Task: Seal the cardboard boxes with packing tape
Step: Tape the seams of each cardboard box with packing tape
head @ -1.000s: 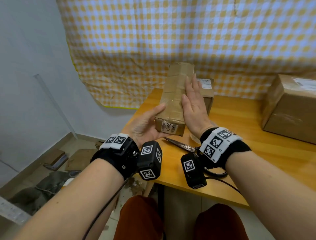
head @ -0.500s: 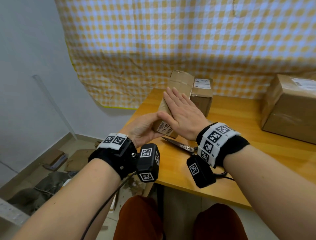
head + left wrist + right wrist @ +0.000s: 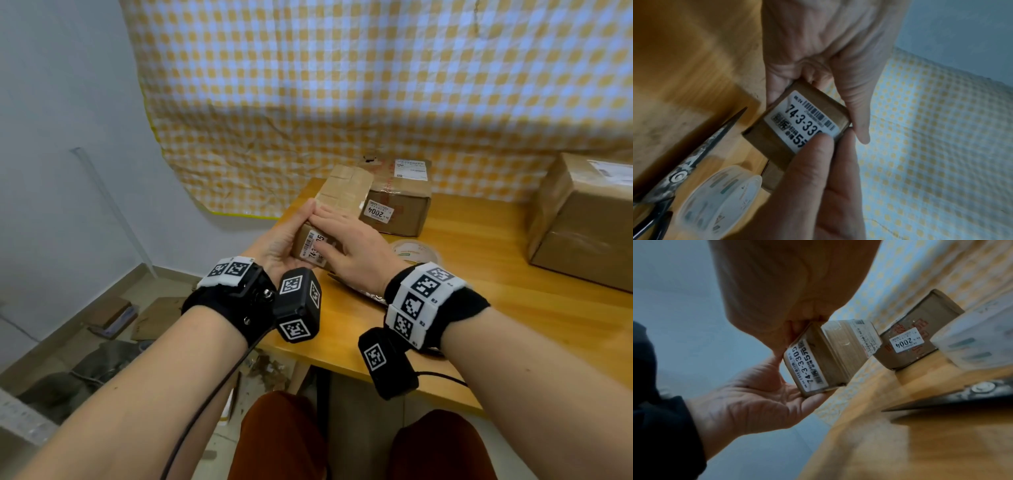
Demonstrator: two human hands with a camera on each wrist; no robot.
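I see a small taped box [image 3: 337, 202] held over the counter's [image 3: 479, 291] left front corner, its labelled end toward me. My left hand [image 3: 277, 246] cups it from below and the left side, fingers curled round it; my right hand [image 3: 352, 253] lies flat on top, fingers straight and pressing, thumb over the label [image 3: 803, 120]. Just behind the box, touching or nearly so, sits a second box [image 3: 399, 202] marked 2004, backed against the checked cloth [image 3: 342, 85] on the wall. A tape roll [image 3: 416, 251] lies just right of my right hand, and scissors [image 3: 694, 155] rest on the counter under that wrist, blades pointing at the held box. A larger box [image 3: 582, 219] stands well apart at the right edge of view. Bare counter lies between the tape roll and the larger box. To the left the counter ends, and the floor [image 3: 102, 325] below has cardboard scraps on it.
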